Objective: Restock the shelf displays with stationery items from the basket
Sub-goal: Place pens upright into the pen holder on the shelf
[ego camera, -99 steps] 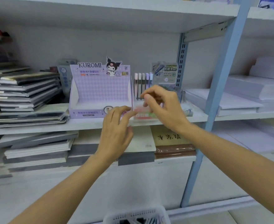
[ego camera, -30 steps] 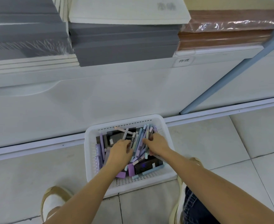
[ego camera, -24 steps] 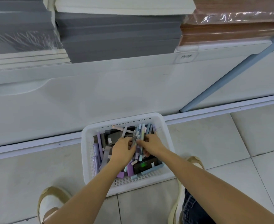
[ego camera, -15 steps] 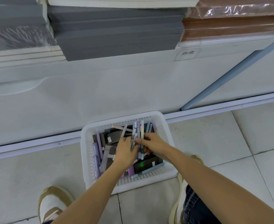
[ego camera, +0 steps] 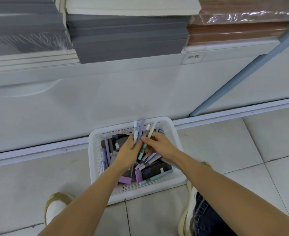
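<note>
A white plastic basket (ego camera: 177, 169) sits on the tiled floor below me, filled with pastel pens, purple erasers and dark flat packs. My left hand (ego camera: 128, 153) grips a small bunch of pastel pens (ego camera: 138, 130) that stick up over the basket's far rim. My right hand (ego camera: 159, 145) pinches a green and blue pen (ego camera: 148, 139) right beside that bunch. More pens (ego camera: 151, 159) lie loose under both hands.
The white shelf base (ego camera: 106, 92) rises just behind the basket, with stacked grey notebooks (ego camera: 126, 36) and brown wrapped ones (ego camera: 234, 29) above. A blue upright (ego camera: 242, 72) slants at the right. My shoes (ego camera: 55, 206) stand either side of the basket.
I have turned from the upper shelf display down to the basket. Over the last second both hands gathered pens, and the bunch in my left hand has lifted above the basket rim.
</note>
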The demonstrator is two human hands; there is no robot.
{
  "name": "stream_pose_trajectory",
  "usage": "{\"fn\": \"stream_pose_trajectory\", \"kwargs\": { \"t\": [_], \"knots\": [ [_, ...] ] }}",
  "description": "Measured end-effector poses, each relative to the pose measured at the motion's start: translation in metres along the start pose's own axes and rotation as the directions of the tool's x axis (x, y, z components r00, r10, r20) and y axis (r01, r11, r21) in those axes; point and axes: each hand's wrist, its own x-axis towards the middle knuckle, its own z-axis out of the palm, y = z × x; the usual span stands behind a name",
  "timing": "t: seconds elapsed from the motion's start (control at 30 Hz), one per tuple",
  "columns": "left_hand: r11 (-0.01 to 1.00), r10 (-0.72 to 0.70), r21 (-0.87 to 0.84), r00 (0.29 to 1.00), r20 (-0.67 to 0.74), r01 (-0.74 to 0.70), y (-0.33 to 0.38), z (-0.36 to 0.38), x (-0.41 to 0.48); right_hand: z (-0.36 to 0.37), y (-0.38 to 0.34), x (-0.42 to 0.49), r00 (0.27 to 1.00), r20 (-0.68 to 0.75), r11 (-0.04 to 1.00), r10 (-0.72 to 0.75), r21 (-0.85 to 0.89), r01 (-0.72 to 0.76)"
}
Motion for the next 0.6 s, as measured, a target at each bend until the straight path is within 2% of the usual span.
{"fn": "stream_pose_trajectory", "kwargs": {
  "t": [0.13, 0.23, 0.4, 0.6],
  "knots": [
    [0.994, 0.069, -0.085, 0.997, 0.017, -0.068, 0.013, -0.009, -0.008, 0.006, -0.012, -0.006, 1.000, -0.026, 0.998, -0.017, 0.052, 0.018],
    [0.983, 0.114, -0.155, 0.990, 0.081, -0.101, 0.028, -0.020, -0.018, 0.010, -0.025, -0.013, 0.999, -0.049, 0.999, -0.018, 0.046, 0.021],
    [0.967, 0.057, -0.252, 0.994, 0.094, -0.032, 0.048, -0.035, -0.038, 0.013, -0.053, -0.032, 0.999, 0.026, 0.999, -0.039, 0.013, 0.039],
    [0.970, 0.153, -0.195, 0.988, 0.020, -0.146, 0.072, -0.049, -0.065, 0.020, -0.086, -0.058, 0.987, 0.043, 0.988, -0.153, 0.019, 0.152]
  ]
}}
